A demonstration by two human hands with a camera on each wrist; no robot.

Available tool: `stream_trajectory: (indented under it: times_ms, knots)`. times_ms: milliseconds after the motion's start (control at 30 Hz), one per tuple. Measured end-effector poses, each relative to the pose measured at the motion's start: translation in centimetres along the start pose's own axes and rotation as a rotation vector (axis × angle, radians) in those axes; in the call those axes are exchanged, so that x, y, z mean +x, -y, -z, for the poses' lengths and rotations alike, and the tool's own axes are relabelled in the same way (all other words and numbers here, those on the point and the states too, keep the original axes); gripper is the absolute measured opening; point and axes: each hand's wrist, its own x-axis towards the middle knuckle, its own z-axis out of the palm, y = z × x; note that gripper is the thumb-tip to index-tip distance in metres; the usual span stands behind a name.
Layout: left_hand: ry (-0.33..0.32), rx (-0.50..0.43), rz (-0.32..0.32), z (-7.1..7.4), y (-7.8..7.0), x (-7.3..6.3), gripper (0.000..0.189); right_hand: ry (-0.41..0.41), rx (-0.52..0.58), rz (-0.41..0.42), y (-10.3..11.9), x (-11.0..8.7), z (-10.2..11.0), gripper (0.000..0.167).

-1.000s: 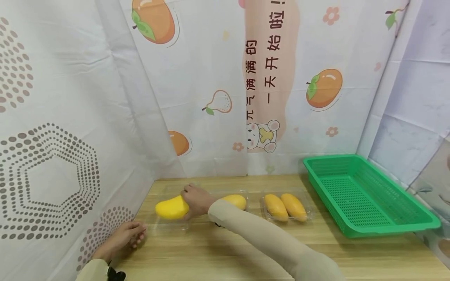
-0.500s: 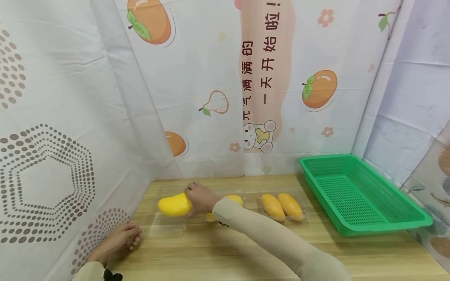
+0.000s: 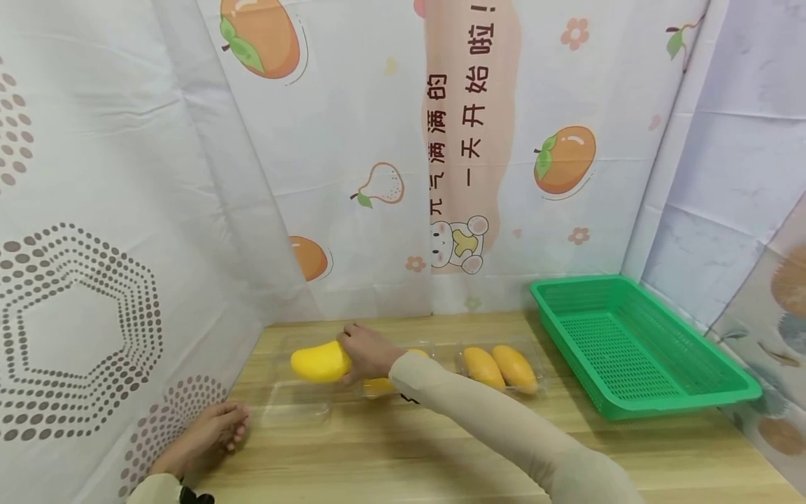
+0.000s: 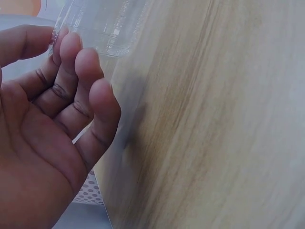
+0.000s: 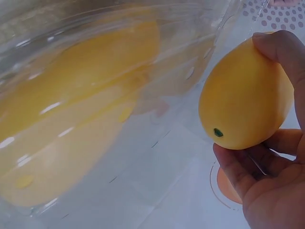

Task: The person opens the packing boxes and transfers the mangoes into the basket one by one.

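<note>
My right hand [image 3: 370, 353] grips a yellow mango [image 3: 320, 361], its thumb and fingers round one end. In the right wrist view the green stem spot of that mango [image 5: 238, 98] shows between thumb and fingers. Under it on the wooden table [image 3: 352, 455] lies a clear plastic box [image 3: 296, 411] with no fruit visible in it. My left hand [image 3: 217, 427] rests near the table's left edge, fingers loosely bent; in the left wrist view its fingertips [image 4: 102, 95] overlap a corner of the clear box [image 4: 116, 40]. The right forearm partly hides mangoes [image 3: 376, 386] in a middle clear box.
Farther right, another clear box [image 3: 544, 381] holds two mangoes [image 3: 483, 367]. A green perforated basket [image 3: 686, 404] stands at the right end of the table. Printed curtains [image 3: 352, 280] hang along the back and both sides.
The right hand has lifted the mango a little and carried it to the right, off the left box. The left hand keeps its place. The head view has turned slightly right.
</note>
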Motion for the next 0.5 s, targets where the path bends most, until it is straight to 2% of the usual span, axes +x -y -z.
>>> stream_trajectory:
  times_ms: [267, 500]
  knots:
    - [-0.036, 0.010, 0.021, -0.2, 0.2, -0.6, 0.025, 0.014, 0.017, -0.011, -0.4, -0.7, 0.3, 0.072]
    - [-0.047, 0.016, 0.006, -0.3, 0.0, -0.1, 0.025, 0.007, -0.002, -0.040, -1.3, -1.7, 0.2, 0.073]
